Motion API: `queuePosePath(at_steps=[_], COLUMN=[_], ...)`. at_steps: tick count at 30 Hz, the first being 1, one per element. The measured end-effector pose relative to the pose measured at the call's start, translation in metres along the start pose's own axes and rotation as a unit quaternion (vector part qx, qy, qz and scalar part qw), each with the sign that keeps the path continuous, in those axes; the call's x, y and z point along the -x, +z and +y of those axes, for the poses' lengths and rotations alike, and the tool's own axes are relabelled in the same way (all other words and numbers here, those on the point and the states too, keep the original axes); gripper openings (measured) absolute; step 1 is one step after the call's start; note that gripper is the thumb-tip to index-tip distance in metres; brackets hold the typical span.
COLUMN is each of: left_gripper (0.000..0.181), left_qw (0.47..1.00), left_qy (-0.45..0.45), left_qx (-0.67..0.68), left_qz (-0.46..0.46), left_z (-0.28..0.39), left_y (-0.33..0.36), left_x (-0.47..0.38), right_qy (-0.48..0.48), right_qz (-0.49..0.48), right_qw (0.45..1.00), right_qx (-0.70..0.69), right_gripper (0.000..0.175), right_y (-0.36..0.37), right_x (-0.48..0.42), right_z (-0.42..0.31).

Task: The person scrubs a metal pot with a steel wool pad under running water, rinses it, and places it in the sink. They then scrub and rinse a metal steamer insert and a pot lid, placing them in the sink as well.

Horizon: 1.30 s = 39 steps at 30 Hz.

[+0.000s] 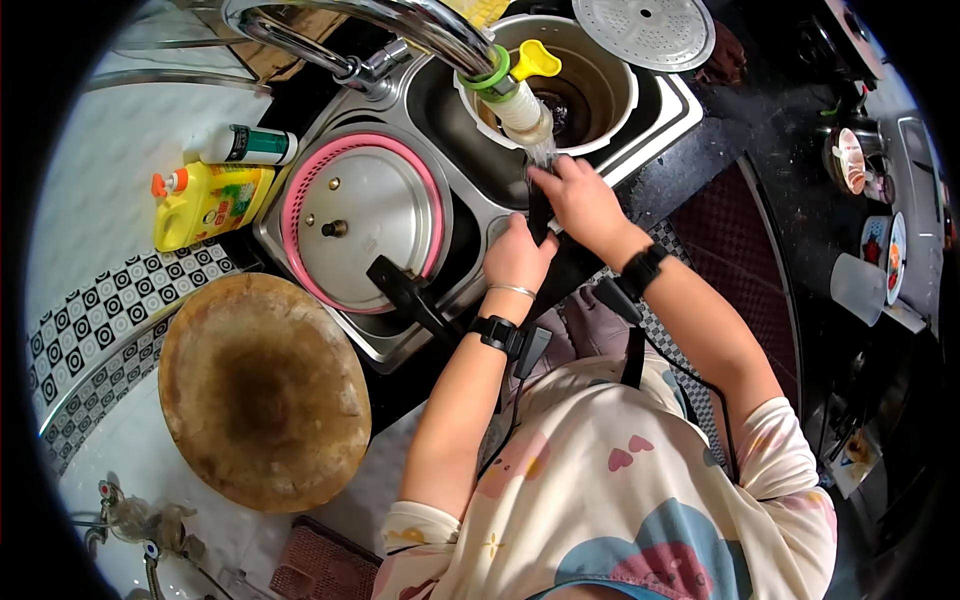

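Water runs from the white faucet nozzle (520, 114) onto a black handle (538, 214), which seems to belong to the metal pot (469, 101) in the right-hand basin. My left hand (516, 259) grips the handle's near end. Higher up, at the stream, the fingers of my right hand (583, 201) close over the handle, partly hiding it. The pot's inside looks brown and stained. In the left-hand basin, a pink plastic basket (298, 251) holds a round metal pressure cooker lid (375, 202). The lid's black handle (409, 296) points toward me.
Left of the sink (480, 199) stand a yellow detergent jug (214, 202) and a white-and-green bottle (259, 145). A round wooden chopping board (262, 390) is nearer me. A perforated metal steamer plate (652, 34) overlaps the pot's far side. The chrome faucet (420, 30) arches overhead.
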<state>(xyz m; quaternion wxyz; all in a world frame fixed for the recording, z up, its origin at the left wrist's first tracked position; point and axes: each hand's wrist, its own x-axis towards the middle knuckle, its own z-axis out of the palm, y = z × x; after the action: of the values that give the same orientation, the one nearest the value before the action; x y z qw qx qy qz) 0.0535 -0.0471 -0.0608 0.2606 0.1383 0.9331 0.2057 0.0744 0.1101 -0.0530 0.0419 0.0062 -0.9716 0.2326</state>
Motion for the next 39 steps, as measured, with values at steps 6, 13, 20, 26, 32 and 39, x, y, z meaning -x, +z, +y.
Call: queuePosePath(at_steps=[6, 13, 20, 26, 32, 39], left_gripper=[0.047, 0.041, 0.045, 0.045, 0.048, 0.053], left_qw=[1.0, 0.999, 0.998, 0.997, 0.999, 0.999], left_qy=[-0.01, 0.001, -0.015, -0.026, -0.015, -0.023], left_qx=[0.015, -0.029, -0.021, -0.031, -0.019, -0.005], left_qz=[-0.025, -0.03, -0.054, -0.063, -0.032, -0.028], left_z=[0.002, 0.003, 0.004, 0.004, -0.001, -0.004], left_y=[-0.005, -0.006, -0.012, -0.012, -0.007, -0.005], left_x=[-0.001, 0.001, -0.007, -0.009, -0.007, -0.006], right_qy=[0.02, -0.002, 0.142, 0.083, -0.043, -0.026], right_qz=[-0.025, -0.101, 0.117, 0.113, -0.084, 0.047], right_qw=[0.999, 0.994, 0.953, 0.947, 0.993, 0.998], right_qx=[0.032, -0.053, -0.239, -0.288, -0.069, 0.034], right_gripper=[0.04, 0.04, 0.022, 0.032, 0.037, 0.041], right_y=[0.001, 0.006, 0.026, 0.028, 0.006, 0.004], right_x=[0.003, 0.004, -0.02, -0.034, -0.004, -0.012], right_z=[-0.004, -0.002, 0.027, 0.021, -0.01, 0.001])
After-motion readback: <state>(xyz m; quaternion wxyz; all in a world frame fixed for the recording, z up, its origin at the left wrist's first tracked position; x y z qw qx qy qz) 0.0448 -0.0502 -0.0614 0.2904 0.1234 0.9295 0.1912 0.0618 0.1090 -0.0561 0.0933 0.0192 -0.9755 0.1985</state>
